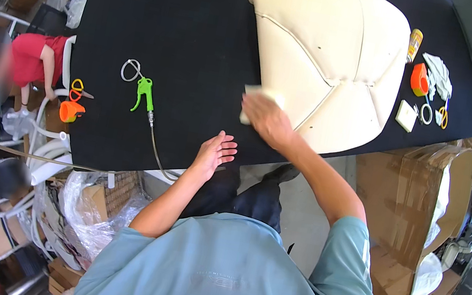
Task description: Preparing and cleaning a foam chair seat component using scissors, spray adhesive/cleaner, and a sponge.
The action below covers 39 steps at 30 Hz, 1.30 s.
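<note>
Upholstery piece on table, air gun left, can right

We wore a grey-blue T-shirt, loose w/ soft folds & short slvs ending nr the elbows. The R slv had a thin whitish strip; a small, faint print sat approx. mid-shirt, too blurry to read. Our L hand, R hand & forearms were bare. Our trousers were v. dark, creased.
</note>
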Available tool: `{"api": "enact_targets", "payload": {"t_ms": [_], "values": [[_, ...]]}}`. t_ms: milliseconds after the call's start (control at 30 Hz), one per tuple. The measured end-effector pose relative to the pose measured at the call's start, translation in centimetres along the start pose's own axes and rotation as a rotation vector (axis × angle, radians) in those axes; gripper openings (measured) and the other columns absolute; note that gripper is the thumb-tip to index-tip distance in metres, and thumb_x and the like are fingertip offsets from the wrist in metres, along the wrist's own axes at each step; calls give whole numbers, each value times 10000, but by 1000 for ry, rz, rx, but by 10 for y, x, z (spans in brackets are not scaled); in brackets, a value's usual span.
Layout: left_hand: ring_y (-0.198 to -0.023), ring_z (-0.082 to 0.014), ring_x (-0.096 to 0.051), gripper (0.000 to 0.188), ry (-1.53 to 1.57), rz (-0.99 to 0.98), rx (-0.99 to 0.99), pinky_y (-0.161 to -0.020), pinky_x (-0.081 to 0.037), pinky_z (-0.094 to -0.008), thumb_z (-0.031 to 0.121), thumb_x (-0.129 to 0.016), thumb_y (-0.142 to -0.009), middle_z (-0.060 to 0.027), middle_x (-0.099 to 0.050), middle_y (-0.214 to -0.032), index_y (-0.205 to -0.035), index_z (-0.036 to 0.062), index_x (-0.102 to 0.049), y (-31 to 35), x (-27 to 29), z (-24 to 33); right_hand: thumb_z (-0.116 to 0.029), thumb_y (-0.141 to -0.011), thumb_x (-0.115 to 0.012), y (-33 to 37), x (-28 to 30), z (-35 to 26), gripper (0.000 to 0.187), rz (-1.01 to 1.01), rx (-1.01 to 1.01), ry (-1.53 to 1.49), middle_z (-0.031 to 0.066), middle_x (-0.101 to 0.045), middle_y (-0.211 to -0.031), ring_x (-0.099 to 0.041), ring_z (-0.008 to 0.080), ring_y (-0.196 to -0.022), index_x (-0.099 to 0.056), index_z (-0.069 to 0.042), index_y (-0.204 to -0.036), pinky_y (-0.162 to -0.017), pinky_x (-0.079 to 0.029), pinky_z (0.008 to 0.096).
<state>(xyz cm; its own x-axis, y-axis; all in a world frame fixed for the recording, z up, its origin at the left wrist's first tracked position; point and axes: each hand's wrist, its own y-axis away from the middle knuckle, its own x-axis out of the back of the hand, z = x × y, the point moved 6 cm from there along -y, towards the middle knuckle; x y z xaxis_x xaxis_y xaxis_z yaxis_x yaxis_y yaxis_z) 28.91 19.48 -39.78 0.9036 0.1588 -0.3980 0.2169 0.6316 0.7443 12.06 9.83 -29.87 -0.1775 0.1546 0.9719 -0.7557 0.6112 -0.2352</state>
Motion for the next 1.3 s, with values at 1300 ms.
{"api": "enact_targets", "payload": {"t_ms": [1300], "values": [[-1213, -188, -564, 647, -380, -43, -367, -1007, -445, -396, 596, -493, -1039, -45, -591, -1365, -1471, 115, -472, -51, -117, 34, -119, -1007, -618, 227, 21, -52, 331, 507, -1333, -988, 142, -716, -1223, -681, 226, -1125, -632, -6, -1318, -997, -513, 358]]}}
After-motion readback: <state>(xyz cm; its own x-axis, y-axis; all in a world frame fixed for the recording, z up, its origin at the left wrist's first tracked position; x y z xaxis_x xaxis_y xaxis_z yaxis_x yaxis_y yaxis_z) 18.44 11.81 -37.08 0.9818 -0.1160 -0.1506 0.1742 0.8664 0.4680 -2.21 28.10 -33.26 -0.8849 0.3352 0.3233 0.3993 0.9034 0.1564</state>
